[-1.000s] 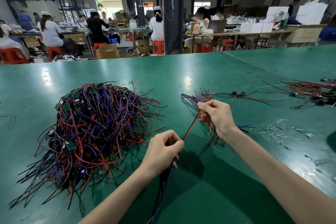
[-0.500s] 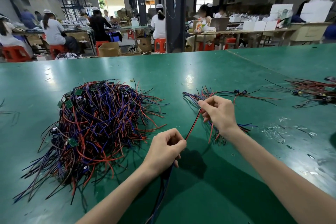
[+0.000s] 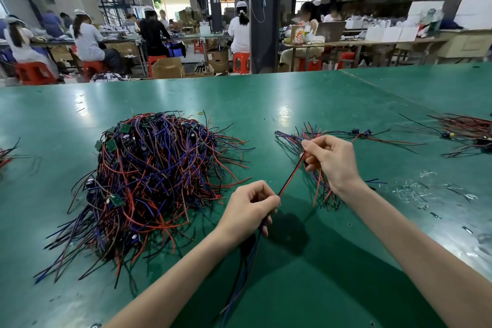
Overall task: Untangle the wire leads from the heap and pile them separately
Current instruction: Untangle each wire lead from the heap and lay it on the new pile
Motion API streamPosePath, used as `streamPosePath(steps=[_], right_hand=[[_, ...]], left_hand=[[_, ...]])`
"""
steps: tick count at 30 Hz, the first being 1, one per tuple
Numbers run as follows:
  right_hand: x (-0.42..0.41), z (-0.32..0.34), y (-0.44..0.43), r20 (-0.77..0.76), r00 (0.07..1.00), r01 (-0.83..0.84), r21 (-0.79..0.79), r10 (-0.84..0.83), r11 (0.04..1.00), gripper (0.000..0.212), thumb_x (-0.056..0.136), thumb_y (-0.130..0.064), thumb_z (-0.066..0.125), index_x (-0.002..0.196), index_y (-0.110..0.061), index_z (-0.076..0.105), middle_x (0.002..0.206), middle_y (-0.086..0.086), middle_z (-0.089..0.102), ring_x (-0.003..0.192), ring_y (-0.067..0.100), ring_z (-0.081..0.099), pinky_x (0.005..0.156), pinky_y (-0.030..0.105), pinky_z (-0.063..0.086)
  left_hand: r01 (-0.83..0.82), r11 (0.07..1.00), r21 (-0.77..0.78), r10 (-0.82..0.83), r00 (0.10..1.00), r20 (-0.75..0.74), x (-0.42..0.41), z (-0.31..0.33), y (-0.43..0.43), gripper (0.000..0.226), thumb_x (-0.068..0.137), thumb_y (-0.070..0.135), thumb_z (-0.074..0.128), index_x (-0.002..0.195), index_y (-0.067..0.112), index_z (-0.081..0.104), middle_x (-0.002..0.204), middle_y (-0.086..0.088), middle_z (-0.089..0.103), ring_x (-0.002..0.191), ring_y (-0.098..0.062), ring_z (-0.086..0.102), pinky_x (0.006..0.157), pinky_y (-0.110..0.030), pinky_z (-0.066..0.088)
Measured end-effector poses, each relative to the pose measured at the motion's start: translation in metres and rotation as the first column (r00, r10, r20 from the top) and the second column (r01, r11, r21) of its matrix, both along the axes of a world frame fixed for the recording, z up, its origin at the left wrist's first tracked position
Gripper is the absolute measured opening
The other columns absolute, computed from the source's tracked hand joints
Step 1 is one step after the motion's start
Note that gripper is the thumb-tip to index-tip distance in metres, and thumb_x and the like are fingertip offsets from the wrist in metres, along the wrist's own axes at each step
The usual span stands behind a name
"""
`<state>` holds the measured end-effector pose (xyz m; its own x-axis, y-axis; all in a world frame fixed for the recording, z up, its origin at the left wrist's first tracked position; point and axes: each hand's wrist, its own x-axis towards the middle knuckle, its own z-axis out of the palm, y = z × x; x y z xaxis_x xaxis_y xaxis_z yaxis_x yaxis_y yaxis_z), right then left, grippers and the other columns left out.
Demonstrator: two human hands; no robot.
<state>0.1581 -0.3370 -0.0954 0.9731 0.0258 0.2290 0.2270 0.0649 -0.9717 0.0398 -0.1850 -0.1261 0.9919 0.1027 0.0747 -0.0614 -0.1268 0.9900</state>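
Observation:
A big tangled heap of red, blue and black wire leads [image 3: 149, 184] with small green circuit boards lies at centre left on the green table [image 3: 266, 104]. A smaller separate pile of leads [image 3: 314, 136] lies at centre right, partly hidden behind my right hand. My left hand [image 3: 247, 210] grips a bundle of leads whose blue and black ends hang down toward me. A red-and-black lead [image 3: 290, 177] runs taut from that hand up to my right hand [image 3: 330, 160], which pinches its upper end just above the small pile.
Another wire bundle [image 3: 468, 130] lies at the right edge, and a few wires [image 3: 6, 154] at the left edge. Clear plastic scraps [image 3: 415, 192] are scattered right of my right arm. Beyond the far table edge, workers sit on red stools at other benches.
Both hands stay almost in place, with the red-and-black lead held taut between them. My right hand has shifted slightly along the lead over the small pile.

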Motion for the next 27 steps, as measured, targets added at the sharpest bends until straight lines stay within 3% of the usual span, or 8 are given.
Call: streamPosePath(steps=[2, 4, 7, 9, 12, 17, 20, 27], right_hand=[[0.002, -0.008, -0.002, 0.423, 0.902, 0.222, -0.280, -0.088, 0.934, 0.018, 0.086, -0.008, 0.068, 0.071, 0.000, 0.061, 0.055, 0.007, 0.057, 0.042, 0.014, 0.054, 0.042, 0.027, 0.046], [0.004, -0.015, -0.003, 0.754, 0.657, 0.459, -0.397, -0.003, 0.794, 0.019, 0.085, -0.006, 0.068, 0.069, -0.001, 0.060, 0.056, 0.005, 0.056, 0.047, 0.021, 0.051, 0.049, 0.030, 0.043], [0.006, -0.019, -0.003, 0.850, 0.515, 0.546, -0.422, 0.107, 0.724, 0.016, 0.084, -0.002, 0.068, 0.071, 0.000, 0.061, 0.062, 0.009, 0.061, 0.054, 0.025, 0.055, 0.053, 0.033, 0.045], [0.002, -0.017, -0.002, 0.741, 0.672, 0.455, -0.412, 0.000, 0.789, 0.018, 0.086, -0.006, 0.068, 0.070, -0.003, 0.061, 0.058, 0.008, 0.060, 0.049, 0.023, 0.054, 0.049, 0.031, 0.044], [-0.002, -0.006, 0.004, 0.135, 0.988, 0.087, -0.096, -0.073, 0.992, 0.022, 0.087, -0.007, 0.066, 0.067, -0.006, 0.056, 0.054, 0.008, 0.057, 0.036, 0.011, 0.049, 0.035, 0.022, 0.039], [0.003, 0.002, 0.000, -0.509, 0.800, -0.062, 0.456, 0.317, 0.888, 0.017, 0.090, -0.002, 0.057, 0.073, -0.002, 0.053, 0.055, 0.005, 0.053, 0.032, 0.002, 0.044, 0.031, 0.009, 0.034], [0.001, 0.002, 0.000, -0.554, 0.711, -0.066, 0.561, 0.433, 0.825, 0.016, 0.091, -0.007, 0.058, 0.076, -0.002, 0.055, 0.050, 0.004, 0.056, 0.033, 0.002, 0.047, 0.035, 0.010, 0.040], [-0.018, 0.010, 0.011, -0.348, 0.835, -0.316, 0.330, 0.426, 0.889, 0.037, 0.076, -0.035, 0.064, 0.093, -0.003, 0.058, 0.081, 0.008, 0.062, 0.053, 0.008, 0.054, 0.048, 0.015, 0.049]], left_hand=[[-0.001, 1.000, -0.024, 0.000, 1.000, -0.024, 0.000, 0.001, 0.000, 0.024, 0.085, 0.001, 0.059, 0.063, 0.011, 0.054, 0.052, 0.000, 0.054, 0.040, -0.014, 0.046, 0.037, -0.021, 0.039], [0.004, 0.999, -0.038, -0.006, 0.999, -0.044, 0.000, 0.001, -0.001, 0.024, 0.085, 0.001, 0.059, 0.064, 0.011, 0.053, 0.051, 0.000, 0.052, 0.040, -0.013, 0.045, 0.037, -0.020, 0.038], [0.010, 0.999, -0.053, -0.013, 0.999, -0.050, -0.001, 0.003, -0.001, 0.023, 0.086, 0.001, 0.058, 0.065, 0.010, 0.052, 0.051, 0.000, 0.052, 0.041, -0.013, 0.045, 0.037, -0.020, 0.038], [0.016, 0.998, -0.055, -0.018, 0.999, -0.045, -0.002, 0.004, -0.001, 0.023, 0.086, 0.000, 0.058, 0.066, 0.009, 0.053, 0.052, 0.000, 0.053, 0.041, -0.013, 0.045, 0.037, -0.020, 0.038], [0.033, 0.998, -0.047, -0.035, 0.999, -0.040, -0.003, 0.004, -0.002, 0.021, 0.085, -0.001, 0.058, 0.067, 0.009, 0.054, 0.052, 0.001, 0.054, 0.040, -0.011, 0.046, 0.036, -0.019, 0.038], [0.056, 0.997, -0.049, -0.057, 0.998, -0.025, -0.002, 0.006, -0.004, 0.021, 0.086, -0.001, 0.058, 0.067, 0.009, 0.054, 0.051, 0.001, 0.055, 0.041, -0.011, 0.046, 0.037, -0.019, 0.039], [0.054, 0.997, -0.048, -0.055, 0.998, -0.019, -0.003, 0.006, -0.003, 0.021, 0.086, -0.001, 0.058, 0.067, 0.009, 0.054, 0.052, 0.001, 0.055, 0.042, -0.011, 0.046, 0.037, -0.020, 0.039], [-0.061, 0.988, -0.141, 0.062, 0.998, 0.007, -0.002, 0.005, 0.001, 0.017, 0.087, 0.003, 0.060, 0.071, 0.009, 0.058, 0.057, 0.000, 0.056, 0.042, -0.011, 0.047, 0.037, -0.021, 0.039]])
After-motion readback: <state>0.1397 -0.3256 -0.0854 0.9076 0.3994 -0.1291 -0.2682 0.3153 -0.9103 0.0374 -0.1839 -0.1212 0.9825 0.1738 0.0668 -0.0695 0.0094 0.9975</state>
